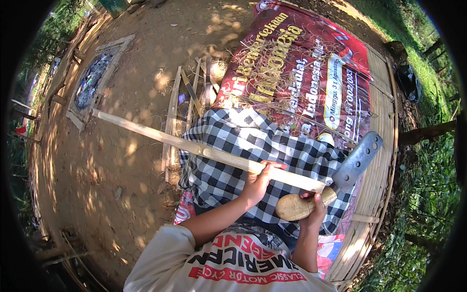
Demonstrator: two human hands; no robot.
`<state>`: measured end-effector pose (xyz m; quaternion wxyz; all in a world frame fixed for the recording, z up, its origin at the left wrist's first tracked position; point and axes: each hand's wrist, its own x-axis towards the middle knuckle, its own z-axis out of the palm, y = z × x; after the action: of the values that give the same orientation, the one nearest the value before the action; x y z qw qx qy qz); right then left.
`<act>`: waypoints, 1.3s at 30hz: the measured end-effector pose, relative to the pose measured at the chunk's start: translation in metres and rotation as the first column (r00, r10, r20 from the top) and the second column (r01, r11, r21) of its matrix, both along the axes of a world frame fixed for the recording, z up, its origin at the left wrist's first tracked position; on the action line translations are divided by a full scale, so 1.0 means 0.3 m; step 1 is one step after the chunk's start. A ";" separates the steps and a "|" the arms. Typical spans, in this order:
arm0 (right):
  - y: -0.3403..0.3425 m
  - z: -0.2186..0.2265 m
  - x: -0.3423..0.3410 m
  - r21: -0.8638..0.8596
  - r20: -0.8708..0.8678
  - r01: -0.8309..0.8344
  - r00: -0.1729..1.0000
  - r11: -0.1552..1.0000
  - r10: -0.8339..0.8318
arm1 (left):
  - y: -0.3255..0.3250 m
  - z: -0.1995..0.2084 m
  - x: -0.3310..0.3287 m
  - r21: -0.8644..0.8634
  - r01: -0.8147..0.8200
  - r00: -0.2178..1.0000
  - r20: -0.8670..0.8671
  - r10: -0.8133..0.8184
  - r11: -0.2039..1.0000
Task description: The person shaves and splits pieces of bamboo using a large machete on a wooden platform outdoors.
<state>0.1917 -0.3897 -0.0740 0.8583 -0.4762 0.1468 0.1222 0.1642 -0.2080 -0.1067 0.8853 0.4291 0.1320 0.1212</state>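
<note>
A long pale split-bamboo pole slants across my lap from the upper left down to my right hand. My left hand is closed around it, right of its middle. My right hand grips the thick wooden handle of a knife, its thumb close to the pole's near right end. The knife's broad grey blade, pierced with several holes, points up and right. A black-and-white checked cloth covers my legs beneath the pole.
A red printed banner strewn with curly shavings lies ahead on a bamboo platform. Bamboo strips rest on the dirt ground to the left. Farther left is a framed ash pit. Greenery borders the right side.
</note>
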 end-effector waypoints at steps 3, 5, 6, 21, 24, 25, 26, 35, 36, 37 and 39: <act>-0.025 -0.017 0.008 -0.011 -0.036 0.050 0.998 0.999 -0.050 | -0.046 0.001 0.000 0.094 0.026 0.998 0.049 -0.030 0.995; -0.024 -0.011 0.013 -0.005 -0.054 0.114 0.992 0.993 -0.114 | -0.069 -0.020 0.009 0.074 0.053 0.997 0.057 -0.058 0.996; -0.022 -0.002 0.016 0.013 -0.067 0.133 0.989 0.991 -0.131 | -0.082 -0.022 0.012 0.048 0.061 0.997 0.045 -0.064 0.997; -0.234 0.020 0.152 0.002 0.083 0.253 0.964 0.967 -0.253 | 0.348 0.265 -0.099 0.917 0.143 0.988 -0.107 -0.115 0.373; -0.231 0.045 0.190 0.006 0.095 0.291 0.952 0.957 -0.290 | 0.613 0.225 -0.127 0.963 0.262 0.957 -0.250 0.150 -0.066; -0.230 0.041 0.206 0.017 0.100 0.285 0.953 0.958 -0.285 | 0.690 0.189 -0.158 0.935 0.324 0.943 -0.305 0.136 -0.147; -0.243 0.035 0.225 0.025 0.106 0.280 0.954 0.960 -0.281 | 0.761 0.139 -0.192 0.896 0.381 0.924 -0.361 0.126 -0.226; -0.305 0.080 0.379 0.005 0.116 0.340 0.934 0.941 -0.338 | 0.864 0.090 -0.172 0.679 0.679 0.706 -0.708 -0.009 -0.279; -0.310 0.087 0.403 0.026 0.124 0.330 0.936 0.944 -0.330 | 0.853 0.078 -0.178 0.697 0.667 0.716 -0.697 -0.030 -0.264; -0.339 0.081 0.425 0.042 0.153 0.303 0.940 0.952 -0.305 | 0.842 0.064 -0.186 0.714 0.655 0.727 -0.685 -0.051 -0.247; -0.362 0.074 0.463 0.077 0.206 0.242 0.945 0.967 -0.252 | 0.810 0.046 -0.208 0.824 0.553 0.810 -0.567 -0.152 -0.123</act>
<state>0.3306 -0.4982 -0.0520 0.8894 -0.4427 0.1087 -0.0347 0.1017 0.0349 -0.0929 0.2871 0.9486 0.0109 -0.1328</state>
